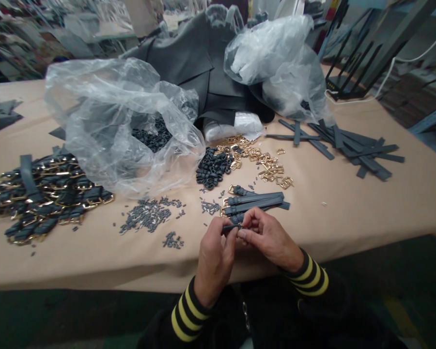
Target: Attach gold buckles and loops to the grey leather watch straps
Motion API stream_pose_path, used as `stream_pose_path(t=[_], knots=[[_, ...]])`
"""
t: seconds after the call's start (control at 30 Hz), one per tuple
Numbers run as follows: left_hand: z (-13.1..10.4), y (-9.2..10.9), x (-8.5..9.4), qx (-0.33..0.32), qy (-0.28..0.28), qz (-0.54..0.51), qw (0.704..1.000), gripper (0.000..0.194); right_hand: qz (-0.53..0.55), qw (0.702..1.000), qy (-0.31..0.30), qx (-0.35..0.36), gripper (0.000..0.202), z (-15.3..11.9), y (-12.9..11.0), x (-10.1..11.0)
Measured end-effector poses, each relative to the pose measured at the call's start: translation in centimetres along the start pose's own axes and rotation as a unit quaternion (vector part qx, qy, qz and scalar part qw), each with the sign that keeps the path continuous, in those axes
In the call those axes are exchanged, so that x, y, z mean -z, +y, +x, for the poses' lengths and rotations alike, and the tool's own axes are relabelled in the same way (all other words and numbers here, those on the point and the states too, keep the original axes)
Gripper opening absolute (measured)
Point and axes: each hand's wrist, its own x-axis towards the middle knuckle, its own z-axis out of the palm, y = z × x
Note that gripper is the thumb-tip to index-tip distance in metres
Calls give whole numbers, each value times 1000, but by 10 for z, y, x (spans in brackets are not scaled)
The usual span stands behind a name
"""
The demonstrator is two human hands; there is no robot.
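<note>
My left hand (218,249) is closed on a short dark leather strap (231,227), gripping it between thumb and fingers. The fingertips of my right hand (272,237) pinch the other end, where a glint of gold shows; most of that end is hidden by the fingers. Just beyond my hands lie several finished-looking buckle straps (256,199), side by side with gold buckles toward the left. Behind them are a heap of dark leather loops (214,167) and a scatter of loose gold buckles (271,167).
Small dark pieces (148,214) are strewn left of my hands. A pile of buckled straps (54,194) covers the left side. Plastic bags (105,121) stand behind, one holding dark loops. Flat strips (363,145) lie crossed at right, near a black router (343,85).
</note>
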Motion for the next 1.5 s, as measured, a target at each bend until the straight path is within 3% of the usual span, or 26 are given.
stream_pose_path(t=[0.07,0.13,0.2,0.3,0.37,0.47,0.6,0.73,0.83,0.97,1.07,1.17,1.23,1.33,1.4,1.5], knots=[[-2,4,3,-19,-22,-16,999,5,21,1000,-9,-11,23,2,2,3],[-3,5,10,22,-96,-103,990,11,24,1000,-12,-15,25,2,2,7],[-3,3,16,96,-167,-252,948,22,4,1000,-15,-12,25,1,0,10],[-3,-3,21,178,-189,-424,868,27,-43,998,-37,1,22,-2,-5,11],[-3,-6,20,209,-200,-447,846,20,-73,996,-54,15,18,-4,-9,9],[-2,-9,18,216,-251,-441,834,27,-130,989,-68,33,14,-5,-15,7],[2,-14,20,207,-281,-427,834,19,-239,968,-61,50,11,-3,-21,6],[7,-18,26,188,-284,-415,844,17,-267,960,-83,28,9,2,-24,7],[12,-18,30,186,-250,-382,870,18,-243,962,-123,-22,12,8,-26,9],[18,-19,32,181,-163,-348,905,18,-137,969,-187,-91,25,17,-31,14],[21,-22,33,184,-125,-340,914,17,-114,969,-200,-93,27,25,-33,14],[26,-25,35,186,-128,-347,910,18,-173,967,-176,-61,22,32,-33,10],[30,-26,38,199,-158,-340,905,18,-259,953,-159,-12,18,37,-34,6],[38,-26,42,230,-207,-303,901,21,-412,897,-140,75,12,46,-40,3],[41,-27,43,235,-206,-284,906,24,-471,865,-147,96,11,54,-47,3],[42,-30,42,211,-165,-267,926,25,-486,844,-208,93,13,71,-57,5]])
